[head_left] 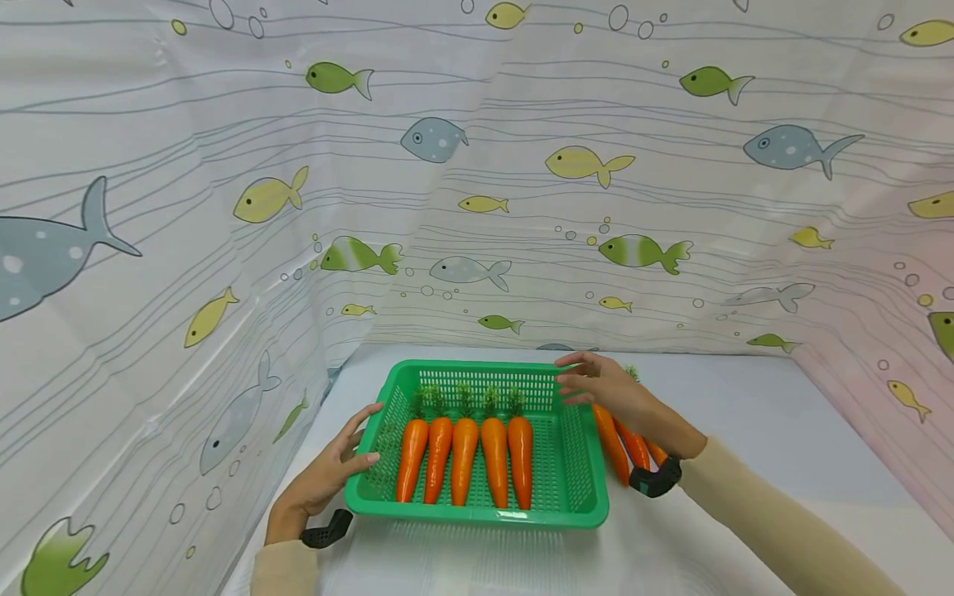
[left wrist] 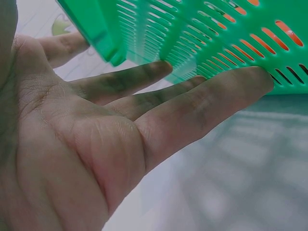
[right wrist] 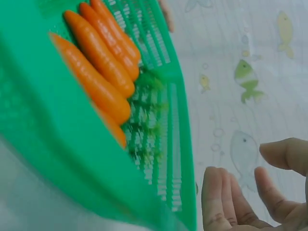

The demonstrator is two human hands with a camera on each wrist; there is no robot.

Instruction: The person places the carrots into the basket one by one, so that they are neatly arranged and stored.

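A green slotted plastic basket [head_left: 477, 515] stands on the white table, seen whole in the head view. Several orange carrots [head_left: 464, 459] with green leafy tops lie side by side in it, tops toward the back. At the basket's left side is my left hand [head_left: 328, 473], its thumb over the rim. The left wrist view shows its straight fingers [left wrist: 202, 103] against the slotted outer wall. My right hand [head_left: 607, 389] hovers by the back right corner, fingers loosely extended and apart, with nothing between them; the right wrist view shows it beyond the rim.
More carrots [head_left: 611, 443] lie on the table right of the basket, partly hidden under my right hand and forearm. The white table [head_left: 745, 422] extends to the right. A fish-patterned sheet [head_left: 477, 306] hangs behind and along both sides.
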